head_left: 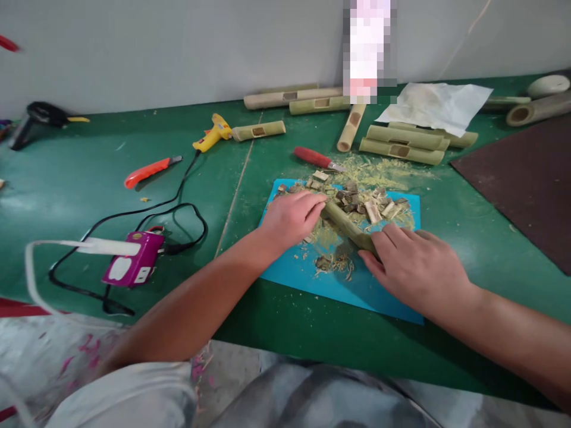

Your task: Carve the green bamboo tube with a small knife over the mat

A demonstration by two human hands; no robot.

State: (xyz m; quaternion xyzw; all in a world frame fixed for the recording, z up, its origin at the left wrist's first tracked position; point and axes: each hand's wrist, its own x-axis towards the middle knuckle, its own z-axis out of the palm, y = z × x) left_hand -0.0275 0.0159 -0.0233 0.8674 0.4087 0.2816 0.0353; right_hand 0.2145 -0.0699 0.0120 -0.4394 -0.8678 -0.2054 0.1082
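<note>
Between my two hands a green bamboo tube (347, 224) is held at a slant over a blue sheet (294, 264). My left hand (294, 219) is closed round its far left end. The near right end sits in the closed fingers of my right hand (413, 264). Beneath and behind the tube lie bamboo chips (352, 199) and shavings, with a smaller heap of scraps (332, 263) nearer me. Just past the sheet rests a red-handled knife (316, 159), its blade pointing right.
Cut bamboo tubes (401, 151) with slots lie at the back, partly under white paper (439, 107). To the left are an orange utility knife (151, 172), a yellow glue gun (213, 134) and a purple power adapter (134, 258) with trailing cables. A dark brown board (521, 178) lies right.
</note>
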